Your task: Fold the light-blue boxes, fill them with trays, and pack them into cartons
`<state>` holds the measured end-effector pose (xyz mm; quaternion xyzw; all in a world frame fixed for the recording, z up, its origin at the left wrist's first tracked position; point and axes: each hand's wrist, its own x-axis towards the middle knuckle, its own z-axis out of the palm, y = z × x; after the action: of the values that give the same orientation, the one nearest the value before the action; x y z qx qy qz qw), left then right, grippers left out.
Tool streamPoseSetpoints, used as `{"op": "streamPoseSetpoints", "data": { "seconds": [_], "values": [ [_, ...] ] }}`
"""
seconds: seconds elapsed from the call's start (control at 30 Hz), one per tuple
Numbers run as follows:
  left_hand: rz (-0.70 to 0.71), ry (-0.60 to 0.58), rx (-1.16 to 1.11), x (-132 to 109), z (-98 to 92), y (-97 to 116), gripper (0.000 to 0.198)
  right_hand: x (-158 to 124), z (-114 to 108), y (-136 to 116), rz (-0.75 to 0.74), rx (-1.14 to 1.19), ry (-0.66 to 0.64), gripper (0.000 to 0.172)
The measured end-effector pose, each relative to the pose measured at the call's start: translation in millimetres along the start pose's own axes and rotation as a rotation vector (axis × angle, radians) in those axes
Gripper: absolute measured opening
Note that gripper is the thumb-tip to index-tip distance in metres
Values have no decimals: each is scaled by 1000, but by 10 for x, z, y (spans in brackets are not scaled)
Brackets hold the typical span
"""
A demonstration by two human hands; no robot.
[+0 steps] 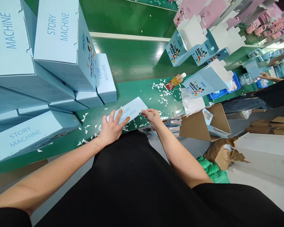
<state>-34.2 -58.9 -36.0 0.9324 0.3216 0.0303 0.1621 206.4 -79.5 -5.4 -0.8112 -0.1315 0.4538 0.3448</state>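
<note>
A light blue carton [130, 108] printed "STORY MACHINE" lies at a slant near the front edge of the green table. My left hand [110, 128] rests on its left part with fingers spread across the top. At the carton's right edge, beside a small dark slot, the fingertips of my right hand [152, 116] are pinched together. Whatever sits between those fingertips is hidden. White paper scraps [162, 94] are scattered over the green tabletop around the carton.
Closed blue cartons [59, 34] are stacked at the left. Open-topped cartons [197, 85] stand at the right, near a drink bottle [175, 81]. Below the table edge is an open brown box [194, 126]. Another person's arm [269, 77] shows at far right.
</note>
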Motion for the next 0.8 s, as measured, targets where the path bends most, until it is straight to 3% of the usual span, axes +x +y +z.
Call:
{"op": "streamPoseSetpoints", "data": {
  "seconds": [0.27, 0.37, 0.47, 0.6, 0.67, 0.8],
  "values": [
    [22, -50, -29, 21, -190, -6, 60, -21, 134, 182, 18, 27, -35, 29],
    [-24, -35, -114, 52, -244, 46, 51, -57, 38, 158, -232, -299, 15, 48],
    [-111, 45, -156, 86, -190, 118, 46, -97, -105, 63, -647, -740, 56, 61],
    [-150, 126, -126, 120, -64, 147, 45, -61, -209, -37, -1084, -1075, -277, 46],
    [-140, 137, -116, 124, -33, 130, 45, 0, -215, -33, -1174, -1126, -359, 41],
    [-141, 138, -113, 118, -37, 97, 50, 105, -173, 61, -1200, -1101, -285, 37]
  ]
}}
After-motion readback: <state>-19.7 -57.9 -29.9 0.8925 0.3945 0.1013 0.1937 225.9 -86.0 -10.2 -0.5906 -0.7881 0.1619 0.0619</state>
